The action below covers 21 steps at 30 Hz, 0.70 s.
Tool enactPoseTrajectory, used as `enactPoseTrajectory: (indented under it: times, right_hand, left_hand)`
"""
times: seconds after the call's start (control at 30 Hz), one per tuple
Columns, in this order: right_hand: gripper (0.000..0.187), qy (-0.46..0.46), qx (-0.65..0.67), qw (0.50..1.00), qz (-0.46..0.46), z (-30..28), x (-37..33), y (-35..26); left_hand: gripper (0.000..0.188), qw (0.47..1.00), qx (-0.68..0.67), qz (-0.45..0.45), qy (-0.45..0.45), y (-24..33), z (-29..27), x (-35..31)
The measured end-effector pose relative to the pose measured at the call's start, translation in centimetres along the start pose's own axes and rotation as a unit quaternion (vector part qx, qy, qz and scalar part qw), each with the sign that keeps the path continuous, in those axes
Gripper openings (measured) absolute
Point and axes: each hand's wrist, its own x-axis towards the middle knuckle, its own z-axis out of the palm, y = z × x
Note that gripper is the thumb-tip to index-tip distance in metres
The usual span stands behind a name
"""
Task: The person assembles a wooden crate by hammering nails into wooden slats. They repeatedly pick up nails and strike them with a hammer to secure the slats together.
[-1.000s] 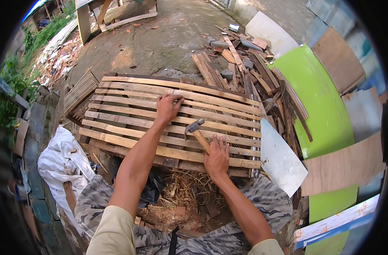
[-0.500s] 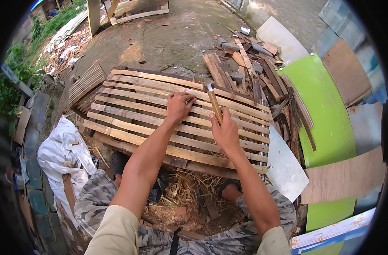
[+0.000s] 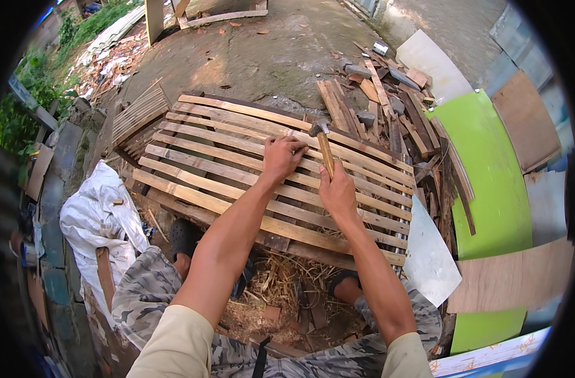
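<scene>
In front of me lies a slatted panel of long bamboo strips (image 3: 199,196) laid over darker wooden crosspieces. My right hand (image 3: 338,189) is wrapped round the wooden handle of a hammer (image 3: 325,148), its metal head up and just beyond my left hand's fingertips. My left hand (image 3: 284,156) rests on the upper slats near the middle crosspiece, fingers bent and pinched together. Whatever those fingers hold, if anything, is too small to make out. The hammer head appears slightly above the slats.
A smaller slatted piece (image 3: 139,116) stands at the left. Beside it is a white sack (image 3: 101,217). Scrap wood (image 3: 388,94) is heaped at the far right, near a green board (image 3: 489,164) and a pale sheet (image 3: 429,252). Shavings (image 3: 278,283) cover the ground between my feet.
The whole scene has shifted a little right and down in the view. Both hands keep nearly the same place over the slats, and the hammer head has tilted slightly.
</scene>
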Motion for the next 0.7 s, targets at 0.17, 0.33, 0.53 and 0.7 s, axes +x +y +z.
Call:
enactPoseTrajectory:
  times: [0.17, 0.33, 0.53, 0.7]
  right_hand:
    - [0.026, -0.017, -0.02, 1.0, 0.003, -0.3, 0.6, 0.2]
    - [0.026, -0.034, -0.031, 0.999, 0.005, -0.1, 0.0, 0.7]
    - [0.025, 0.017, -0.001, 1.0, -0.001, -0.2, -0.6, -0.2]
    - [0.025, 0.003, -0.01, 1.0, -0.005, -0.5, -0.2, 0.1]
  left_hand:
    - [0.02, 1.0, 0.001, -0.009, -0.01, 0.2, 0.1, 0.1]
    - [0.02, 1.0, -0.001, -0.015, -0.012, 0.2, 0.3, 0.0]
    - [0.02, 1.0, 0.013, -0.005, -0.001, 0.1, 0.1, -0.1]
    - [0.02, 1.0, 0.014, -0.013, -0.012, 0.5, -0.1, -0.1]
